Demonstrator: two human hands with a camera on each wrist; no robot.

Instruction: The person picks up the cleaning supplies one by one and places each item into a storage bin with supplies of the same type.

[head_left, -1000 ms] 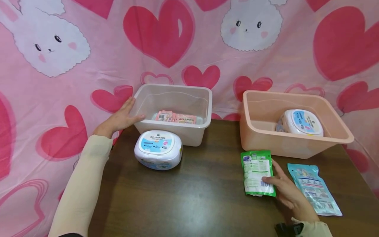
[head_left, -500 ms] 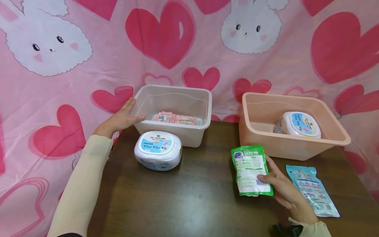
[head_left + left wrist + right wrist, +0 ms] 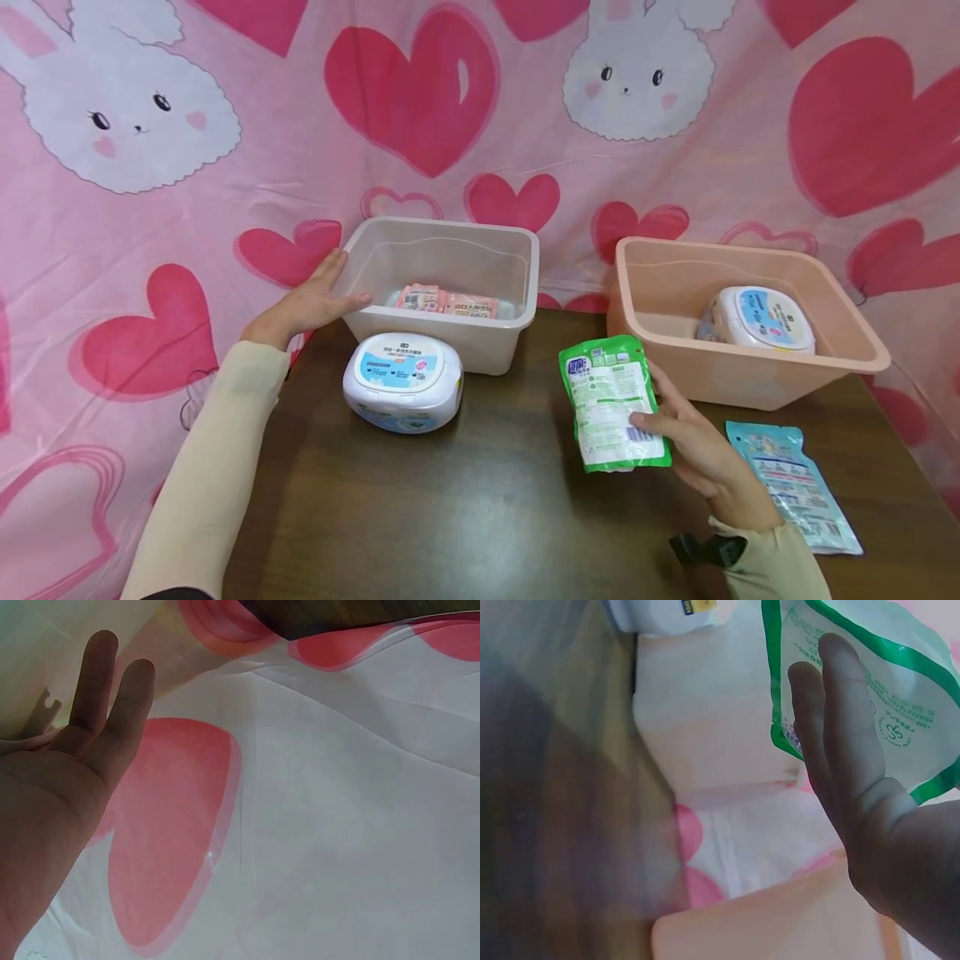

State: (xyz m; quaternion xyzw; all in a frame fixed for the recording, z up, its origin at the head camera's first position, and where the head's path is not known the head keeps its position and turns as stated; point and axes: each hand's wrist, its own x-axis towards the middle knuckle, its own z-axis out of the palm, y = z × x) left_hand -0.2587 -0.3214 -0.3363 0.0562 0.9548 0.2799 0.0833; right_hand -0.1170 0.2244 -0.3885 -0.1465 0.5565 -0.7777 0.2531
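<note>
My right hand (image 3: pixel 693 437) pinches a green and white pouch (image 3: pixel 611 404) by its right side, thumb on the printed face and fingers behind it. The pouch is tilted and held above the table; in the right wrist view the fingers (image 3: pixel 851 720) lie against the pouch (image 3: pixel 907 697). At the left, my left hand (image 3: pixel 307 304) rests on the left side of a pale grey bin (image 3: pixel 442 229), fingers extended and thumb at the front rim. Pink packets (image 3: pixel 446 302) lie inside that bin. The left wrist view shows this hand (image 3: pixel 67 765) against the cloth.
A white tub (image 3: pixel 405 383) with a blue label stands before the grey bin. At the right, a peach bin (image 3: pixel 750 375) holds a similar white tub (image 3: pixel 772 317). A blue pouch (image 3: pixel 795 487) lies on the brown table (image 3: pixel 480 517). Heart-patterned cloth (image 3: pixel 517 108) hangs behind.
My right hand has lifted the green pouch off the table beside the peach bin and carried it left, tilting it. The left hand has stayed on the grey bin.
</note>
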